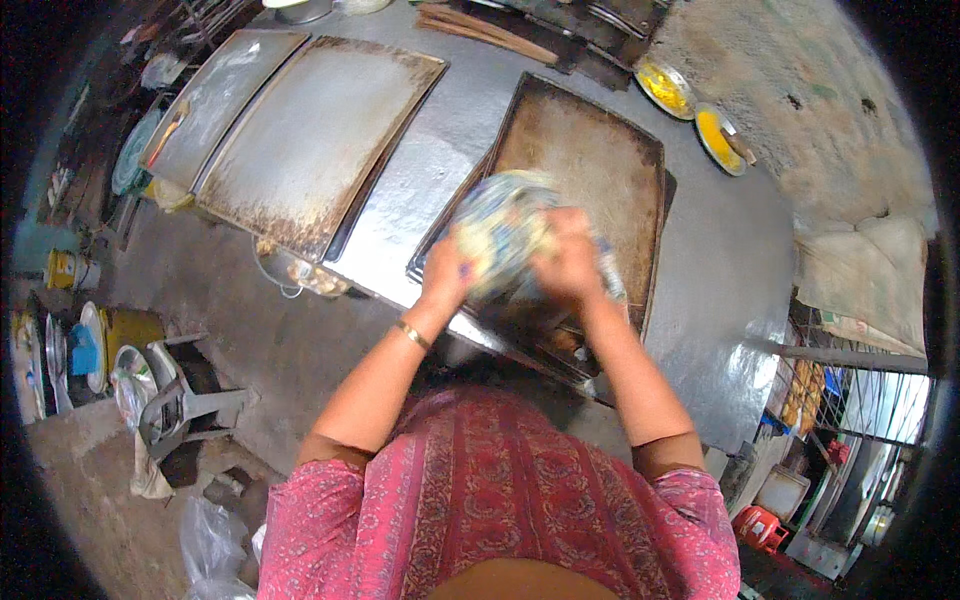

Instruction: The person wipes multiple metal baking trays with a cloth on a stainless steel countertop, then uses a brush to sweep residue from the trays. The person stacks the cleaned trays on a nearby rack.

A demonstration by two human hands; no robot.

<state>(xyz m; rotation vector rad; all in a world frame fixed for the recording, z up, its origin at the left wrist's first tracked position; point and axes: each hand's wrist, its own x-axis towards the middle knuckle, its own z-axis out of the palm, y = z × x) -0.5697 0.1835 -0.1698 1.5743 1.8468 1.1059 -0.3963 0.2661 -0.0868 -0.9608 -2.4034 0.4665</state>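
A crumpled patterned cloth [506,217], blurred by motion, is between my two hands above the near part of a browned metal baking tray [600,142]. My left hand [448,268] grips the cloth at its left side; a gold-coloured bangle is on that wrist. On the cloth's right side, my right hand [568,255] is closed on it, and some of the cloth hangs beyond the fingers. The tray lies on a metal-topped table [720,262], with another tray's edge showing beneath it on the left.
More metal trays [319,135] lie to the left, one with a brush [169,135] on it. Two bowls with yellow contents [665,90] stand near the rough wall. Wooden strips [487,34] lie at the far edge. A grey plastic chair [187,397] stands at lower left.
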